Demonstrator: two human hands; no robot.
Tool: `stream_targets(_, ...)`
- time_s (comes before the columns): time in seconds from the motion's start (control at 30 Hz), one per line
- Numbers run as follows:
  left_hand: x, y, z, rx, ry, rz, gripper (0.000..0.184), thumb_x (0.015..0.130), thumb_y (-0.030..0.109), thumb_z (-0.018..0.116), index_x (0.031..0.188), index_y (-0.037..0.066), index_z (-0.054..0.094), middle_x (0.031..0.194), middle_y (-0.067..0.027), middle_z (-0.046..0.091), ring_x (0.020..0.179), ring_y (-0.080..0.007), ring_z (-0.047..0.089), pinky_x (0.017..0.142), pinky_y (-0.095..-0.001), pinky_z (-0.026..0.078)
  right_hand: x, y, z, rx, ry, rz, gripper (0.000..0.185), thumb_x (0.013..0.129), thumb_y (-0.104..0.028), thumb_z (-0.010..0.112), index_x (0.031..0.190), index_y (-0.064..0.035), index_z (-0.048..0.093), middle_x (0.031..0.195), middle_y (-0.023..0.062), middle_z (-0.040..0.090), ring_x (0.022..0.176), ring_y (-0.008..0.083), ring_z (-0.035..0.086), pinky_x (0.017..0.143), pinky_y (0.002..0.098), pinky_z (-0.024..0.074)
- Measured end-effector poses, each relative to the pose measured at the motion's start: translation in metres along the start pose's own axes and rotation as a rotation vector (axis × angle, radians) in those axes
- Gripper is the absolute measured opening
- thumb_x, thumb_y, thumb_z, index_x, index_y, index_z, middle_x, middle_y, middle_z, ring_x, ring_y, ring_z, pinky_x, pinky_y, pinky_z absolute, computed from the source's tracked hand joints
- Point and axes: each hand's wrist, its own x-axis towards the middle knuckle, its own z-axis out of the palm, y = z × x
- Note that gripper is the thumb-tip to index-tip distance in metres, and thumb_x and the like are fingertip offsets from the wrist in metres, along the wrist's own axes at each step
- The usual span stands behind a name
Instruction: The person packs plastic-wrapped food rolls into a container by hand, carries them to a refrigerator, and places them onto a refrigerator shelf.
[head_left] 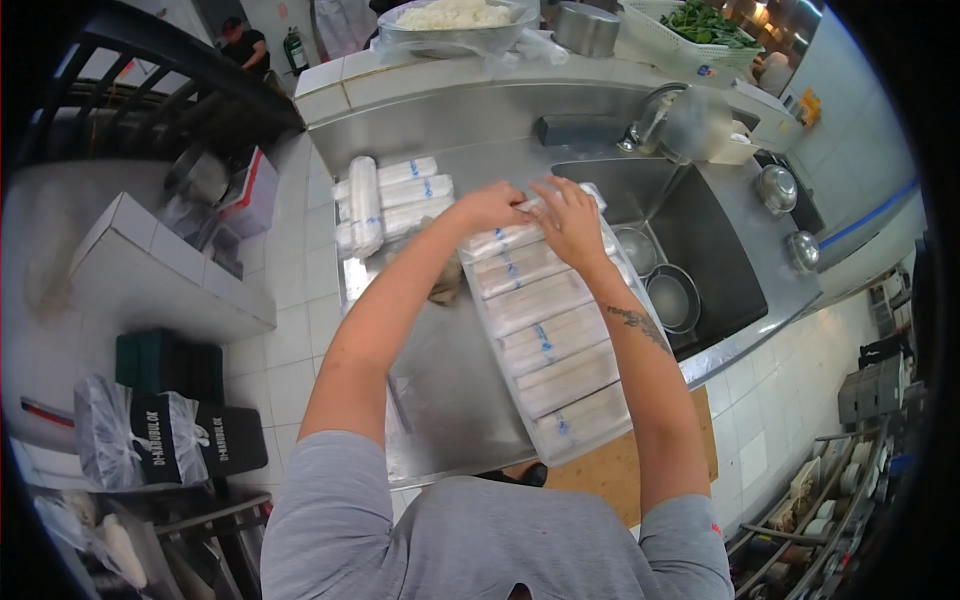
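My left hand (490,207) is closed, its fingertips pinching the far pack's clear wrap. From the other side, my right hand (570,222) bends its fingers over the same plastic-wrapped pack (505,240), close to the left fingertips. My hands partly hide this pack. It sits at the far end of a shallow tray (508,368), where several long, pale packs (555,335) with blue print lie side by side in clear plastic. More wrapped packs (415,190) are grouped to the left, one lying crosswise on top.
A steel counter (450,365) carries the tray, with a brownish cloth (446,280) beside it. To the right, a sink (725,255) holds round strainers or bowls (672,298) below a faucet (630,140). A bowl of white rice (455,15) and a basket of greens (690,38) stand on the back ledge.
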Motion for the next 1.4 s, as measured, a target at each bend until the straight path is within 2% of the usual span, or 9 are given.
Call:
stream_targets(0.23, -0.023, 0.002, 0.005, 0.092, 0.314, 0.065, 0.032, 0.083, 0.025, 0.063, 0.107, 0.005, 0.064, 0.097, -0.0182, 0.057, 0.099, -0.0336, 0.054, 0.088, -0.0403, 0.043, -0.004, -0.003, 0.023, -0.097, -0.154, 0.062, 0.04, 0.094, -0.041, 0.044, 0.119, -0.0138, 0.057, 0.115, 0.0096, 0.055, 0.116, 0.0292, 0.046, 0.101, 0.0562, 0.0251)
stream_targets(0.33, -0.054, -0.061, -0.019, 0.242, 0.703, -0.204, 0.037, 0.08, 0.025, 0.065, 0.107, -0.001, 0.062, 0.106, -0.0214, 0.06, 0.106, -0.0355, 0.054, 0.092, -0.0416, 0.043, -0.002, -0.001, 0.018, -0.111, -0.208, 0.039, 0.04, 0.094, -0.041, 0.044, 0.12, -0.0133, 0.057, 0.115, 0.0111, 0.055, 0.116, 0.0295, 0.046, 0.102, 0.0559, 0.0243)
stream_targets(0.43, -0.088, -0.117, -0.048, 0.568, 0.713, -0.918, 0.076, 0.072, 0.051, 0.07, 0.124, -0.001, 0.049, 0.122, -0.0219, 0.053, 0.115, -0.0373, 0.049, 0.095, -0.0437, 0.042, 0.001, -0.006, 0.016, -0.106, -0.24, 0.048, 0.042, 0.094, -0.042, 0.044, 0.121, -0.0129, 0.056, 0.115, 0.0134, 0.053, 0.116, 0.0304, 0.046, 0.103, 0.0564, 0.0233)
stream_targets(0.57, -0.097, -0.183, -0.028, 0.478, 0.699, -1.004, 0.08, 0.066, 0.039, 0.073, 0.124, -0.008, 0.045, 0.125, -0.0255, 0.049, 0.115, -0.0387, 0.046, 0.097, -0.0472, 0.039, 0.002, -0.001, 0.023, -0.107, -0.194, 0.045, 0.042, 0.094, -0.04, 0.044, 0.125, -0.0124, 0.054, 0.12, 0.0164, 0.052, 0.116, 0.0313, 0.046, 0.102, 0.0542, 0.0262)
stream_targets(0.73, -0.104, -0.133, -0.051, 0.146, 0.598, -0.825, 0.083, 0.066, 0.034, 0.072, 0.13, -0.009, 0.039, 0.119, -0.0294, 0.05, 0.111, -0.0414, 0.048, 0.096, -0.0438, 0.04, 0.018, 0.019, -0.01, 0.352, 0.21, 0.242, 0.042, 0.095, -0.03, 0.049, 0.129, -0.0063, 0.049, 0.118, 0.0166, 0.054, 0.107, 0.025, 0.053, 0.09, 0.033, 0.0422)
stream_targets(0.83, -0.11, -0.071, -0.052, 0.16, 0.589, -0.487, 0.081, 0.067, 0.031, 0.071, 0.131, -0.006, 0.038, 0.116, -0.0288, 0.05, 0.109, -0.0409, 0.047, 0.093, -0.044, 0.041, 0.006, 0.028, -0.045, 0.914, 0.136, 0.83, 0.037, 0.095, -0.028, 0.05, 0.124, -0.0051, 0.053, 0.111, 0.0122, 0.057, 0.091, 0.0187, 0.058, 0.079, 0.0311, 0.0465)
stream_targets(0.87, -0.111, -0.045, -0.046, 0.227, 0.6, -0.356, 0.079, 0.068, 0.029, 0.071, 0.131, -0.006, 0.039, 0.115, -0.0275, 0.051, 0.108, -0.0406, 0.048, 0.093, -0.0441, 0.041, -0.002, 0.041, -0.047, 0.978, 0.147, 0.843, 0.038, 0.094, -0.031, 0.053, 0.123, -0.0057, 0.053, 0.103, 0.0082, 0.057, 0.079, 0.0145, 0.057, 0.069, 0.0293, 0.0477)
stream_targets(1.1, -0.082, 0.099, 0.011, 0.647, 0.361, 0.199, 0.073, 0.07, 0.015, 0.068, 0.134, -0.002, 0.036, 0.105, -0.0199, 0.048, 0.099, -0.0342, 0.046, 0.088, -0.0403, 0.041, -0.01, 0.042, -0.088, 1.482, 0.062, 1.063, 0.049, 0.089, -0.037, 0.06, 0.124, -0.0034, 0.049, 0.1, 0.0073, 0.057, 0.083, 0.0174, 0.057, 0.072, 0.0327, 0.05)
stream_targets(1.4, -0.059, 0.082, 0.037, 0.564, 0.267, 0.082, 0.069, 0.074, 0.017, 0.067, 0.134, -0.001, 0.038, 0.109, -0.017, 0.049, 0.103, -0.0329, 0.047, 0.09, -0.0413, 0.04, -0.026, 0.061, -0.056, 0.766, -0.119, 0.704, 0.033, 0.089, -0.032, 0.06, 0.103, -0.0027, 0.063, 0.082, 0.0066, 0.066, 0.078, 0.0169, 0.062, 0.071, 0.0306, 0.049)
